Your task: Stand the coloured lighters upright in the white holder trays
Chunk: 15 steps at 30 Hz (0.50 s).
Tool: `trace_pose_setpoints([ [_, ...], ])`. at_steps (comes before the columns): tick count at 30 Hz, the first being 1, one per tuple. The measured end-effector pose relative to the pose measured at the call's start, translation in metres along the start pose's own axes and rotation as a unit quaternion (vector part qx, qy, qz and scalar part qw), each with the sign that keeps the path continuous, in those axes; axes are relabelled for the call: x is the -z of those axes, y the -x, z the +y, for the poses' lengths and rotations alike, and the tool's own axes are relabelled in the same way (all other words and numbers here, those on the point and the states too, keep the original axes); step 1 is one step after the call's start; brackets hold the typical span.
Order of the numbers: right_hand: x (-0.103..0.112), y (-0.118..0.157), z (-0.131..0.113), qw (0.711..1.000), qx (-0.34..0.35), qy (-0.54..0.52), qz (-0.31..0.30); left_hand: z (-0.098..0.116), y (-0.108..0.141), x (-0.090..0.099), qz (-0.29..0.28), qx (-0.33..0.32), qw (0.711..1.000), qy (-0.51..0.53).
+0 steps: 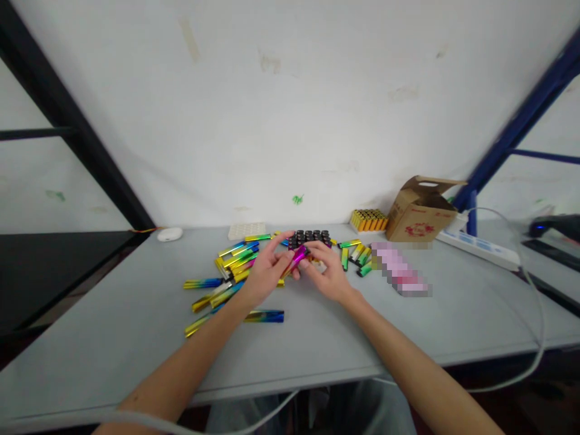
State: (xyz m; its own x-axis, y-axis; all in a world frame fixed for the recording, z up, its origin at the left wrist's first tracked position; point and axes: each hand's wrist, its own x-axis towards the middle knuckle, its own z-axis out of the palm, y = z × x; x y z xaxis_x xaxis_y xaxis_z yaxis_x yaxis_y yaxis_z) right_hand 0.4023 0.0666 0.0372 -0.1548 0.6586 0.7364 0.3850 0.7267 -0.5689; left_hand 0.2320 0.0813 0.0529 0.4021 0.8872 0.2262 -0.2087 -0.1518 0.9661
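Observation:
Between my hands is a shiny purple tube [298, 258] with a dark upper end, tilted above the table. My left hand [268, 269] grips its lower part with the thumb along it, the index finger stretched out past it. My right hand [327, 272] pinches around the upper end; some of its fingertips are hidden. Just behind the hands stands a tight block of black-topped cylinders [312, 235]. Around and beneath my left hand lie loose yellow, green and blue metallic tubes [240, 257], partly covered by my forearm. Short green-and-yellow pieces with dark ends [357, 254] are scattered right of my right hand.
Against the wall are a white tray with holes [247, 231], a tray of upright yellow-orange cylinders [369, 221] and an open cardboard box [419, 214]. A blurred pink item [401, 269], a power strip [480, 248] and a white cable [541, 314] are at right; a white case [170, 234] is left.

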Motion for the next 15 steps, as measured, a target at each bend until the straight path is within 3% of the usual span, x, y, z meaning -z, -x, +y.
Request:
trace_pose_setpoints([
  [4, -0.01, 0.001, -0.006, 0.993, -0.046, -0.105, -0.025, -0.003, 0.003, -0.006, 0.006, 0.007, 1.0, -0.005],
  [7, -0.014, -0.001, -0.005, 0.969, -0.133, -0.208, 0.012, -0.003, 0.003, -0.009, 0.005, 0.019, 1.0, -0.003],
  [11, -0.001, -0.012, -0.002, 0.883, -0.249, -0.381, 0.115, -0.001, 0.002, -0.007, 0.018, 0.016, 1.0, -0.008],
  [13, 0.012, -0.018, 0.0, 0.835, -0.297, -0.447, 0.118, 0.001, 0.0, -0.002, 0.041, 0.0, 0.999, -0.028],
  [15, 0.025, -0.021, 0.002, 0.809, -0.329, -0.477, 0.1, 0.002, -0.002, 0.005, 0.069, -0.012, 0.996, -0.058],
])
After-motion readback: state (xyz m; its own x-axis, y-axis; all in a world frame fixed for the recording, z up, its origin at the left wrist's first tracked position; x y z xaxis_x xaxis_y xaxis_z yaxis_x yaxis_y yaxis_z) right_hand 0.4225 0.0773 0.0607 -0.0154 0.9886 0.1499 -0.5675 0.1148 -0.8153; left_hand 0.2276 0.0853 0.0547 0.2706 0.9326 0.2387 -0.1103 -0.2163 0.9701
